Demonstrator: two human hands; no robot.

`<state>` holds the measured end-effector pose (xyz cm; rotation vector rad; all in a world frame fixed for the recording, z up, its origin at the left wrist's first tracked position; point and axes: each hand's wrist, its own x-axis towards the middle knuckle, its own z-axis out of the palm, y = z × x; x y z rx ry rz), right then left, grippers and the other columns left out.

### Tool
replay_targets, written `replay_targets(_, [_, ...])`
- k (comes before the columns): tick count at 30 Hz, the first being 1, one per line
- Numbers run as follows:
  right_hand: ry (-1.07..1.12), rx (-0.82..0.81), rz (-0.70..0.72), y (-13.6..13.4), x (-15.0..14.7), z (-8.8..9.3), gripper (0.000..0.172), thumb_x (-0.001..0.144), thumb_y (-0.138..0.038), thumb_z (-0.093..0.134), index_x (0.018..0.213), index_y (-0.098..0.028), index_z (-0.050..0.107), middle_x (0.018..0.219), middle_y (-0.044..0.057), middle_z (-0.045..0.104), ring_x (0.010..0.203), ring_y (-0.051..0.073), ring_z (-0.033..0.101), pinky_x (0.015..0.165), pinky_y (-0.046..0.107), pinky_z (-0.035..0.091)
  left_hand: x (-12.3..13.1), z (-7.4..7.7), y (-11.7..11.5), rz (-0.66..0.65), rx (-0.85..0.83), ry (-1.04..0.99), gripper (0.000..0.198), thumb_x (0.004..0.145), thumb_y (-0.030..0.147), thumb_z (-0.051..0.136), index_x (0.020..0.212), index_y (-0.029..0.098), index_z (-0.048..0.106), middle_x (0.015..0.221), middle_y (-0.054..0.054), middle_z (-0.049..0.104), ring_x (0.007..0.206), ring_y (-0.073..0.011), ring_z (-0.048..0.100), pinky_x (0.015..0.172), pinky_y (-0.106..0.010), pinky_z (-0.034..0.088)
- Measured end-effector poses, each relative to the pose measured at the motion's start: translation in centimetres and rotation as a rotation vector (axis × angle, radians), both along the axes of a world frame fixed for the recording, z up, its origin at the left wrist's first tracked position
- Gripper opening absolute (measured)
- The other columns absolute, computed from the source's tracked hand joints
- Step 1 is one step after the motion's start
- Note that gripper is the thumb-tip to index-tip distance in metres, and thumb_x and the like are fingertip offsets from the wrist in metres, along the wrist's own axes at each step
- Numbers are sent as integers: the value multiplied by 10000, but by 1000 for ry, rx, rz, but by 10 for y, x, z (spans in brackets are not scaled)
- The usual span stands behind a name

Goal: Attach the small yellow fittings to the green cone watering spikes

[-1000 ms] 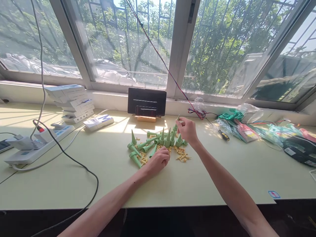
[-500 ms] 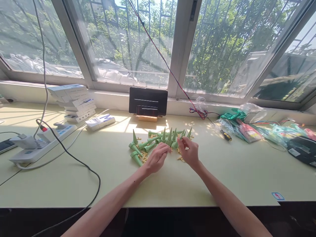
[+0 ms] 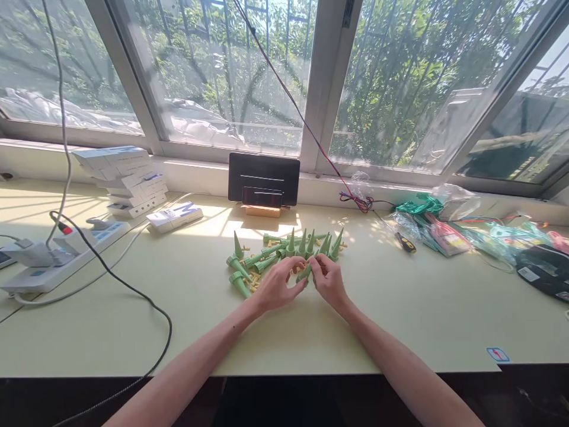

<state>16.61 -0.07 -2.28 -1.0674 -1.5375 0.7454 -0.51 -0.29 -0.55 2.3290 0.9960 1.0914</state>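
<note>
A heap of green plastic cones (image 3: 284, 252) and small tan pegs (image 3: 255, 280) lies on the pale yellow-green table (image 3: 133, 314). Several cones stand upright at the back of the heap; others lie on their sides at the left. My left hand (image 3: 278, 286) and my right hand (image 3: 328, 279) meet just in front of the heap. Together their fingertips pinch one green cone (image 3: 304, 272) that lies tilted between them. Whether a peg is in the fingers too is hidden.
A dark tablet with a phone on a wooden stand (image 3: 264, 184) leans at the sill. Stacked white boxes (image 3: 127, 178), a power strip (image 3: 57, 255) and a black cable (image 3: 133, 290) lie left. A screwdriver (image 3: 406, 242) and plastic bags (image 3: 466, 234) lie right.
My right hand came down from above the upright cones, where it left a cone, to the front of the heap. Both hands closed together on a cone.
</note>
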Motion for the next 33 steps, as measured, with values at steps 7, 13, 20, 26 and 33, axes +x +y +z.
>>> replay_targets(7, [68, -8, 44, -2, 1, 5, 363, 976, -517, 448, 829, -200, 543, 512, -77, 370, 400, 96, 370, 390, 221, 307, 1, -5, -2, -19, -69, 38, 386, 881, 295, 608, 1237, 222, 480, 1021, -58, 692, 662, -136, 630, 710, -310, 533])
replay_targets(13, [120, 21, -9, -1, 1, 8, 406, 982, -546, 423, 919, -177, 579, 653, -25, 537, 395, 71, 411, 396, 214, 343, -1, -3, 2, 32, -57, -45, 373, 885, 310, 608, 1227, 202, 506, 982, -62, 676, 677, -139, 651, 704, -311, 571])
replay_targets(20, [-6, 12, -82, 2, -2, 2, 605, 996, -547, 348, 509, -200, 442, 431, -24, 407, 385, 97, 381, 431, 234, 327, -6, 0, 5, 99, -77, -188, 394, 879, 337, 624, 1230, 176, 543, 976, -94, 694, 848, -193, 701, 806, -357, 611])
replay_targets(26, [-124, 1, 4, 0, -5, 0, 565, 1004, -486, 310, 536, -201, 447, 477, -16, 433, 427, 104, 369, 456, 242, 312, -9, 2, 8, 104, -65, -232, 395, 868, 326, 642, 1222, 170, 561, 942, -85, 697, 889, -200, 696, 809, -349, 621])
replay_targets(33, [-179, 4, 80, -4, -11, -1, 565, 1010, -458, 282, 529, -206, 437, 479, -8, 451, 442, 113, 408, 498, 252, 345, -25, 10, 18, 193, 27, -280, 371, 855, 320, 663, 1190, 189, 573, 910, -51, 686, 856, -173, 693, 801, -331, 630])
